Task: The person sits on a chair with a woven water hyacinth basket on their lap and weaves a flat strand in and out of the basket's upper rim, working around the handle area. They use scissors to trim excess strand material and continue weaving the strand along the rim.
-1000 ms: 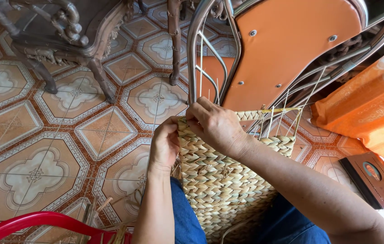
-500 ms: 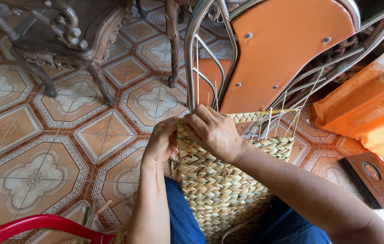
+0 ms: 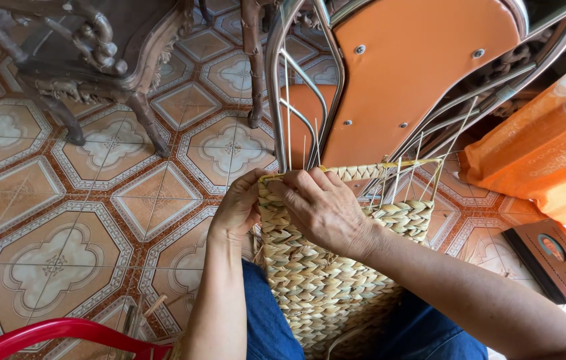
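The woven basket [image 3: 336, 287] is pale straw — tan and greenish braids in a herringbone pattern. The floor tiles [image 3: 96, 220] show cream flowers in terracotta octagons. The chair back [image 3: 409, 73] is orange with a chrome frame; the cloth [image 3: 549, 167] is orange — the trousers [image 3: 269, 320] blue.

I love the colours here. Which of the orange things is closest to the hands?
The orange chair back with metal tubing, standing just behind the woven basket that the left hand and right hand grip. The orange cloth lies farther off to the right.
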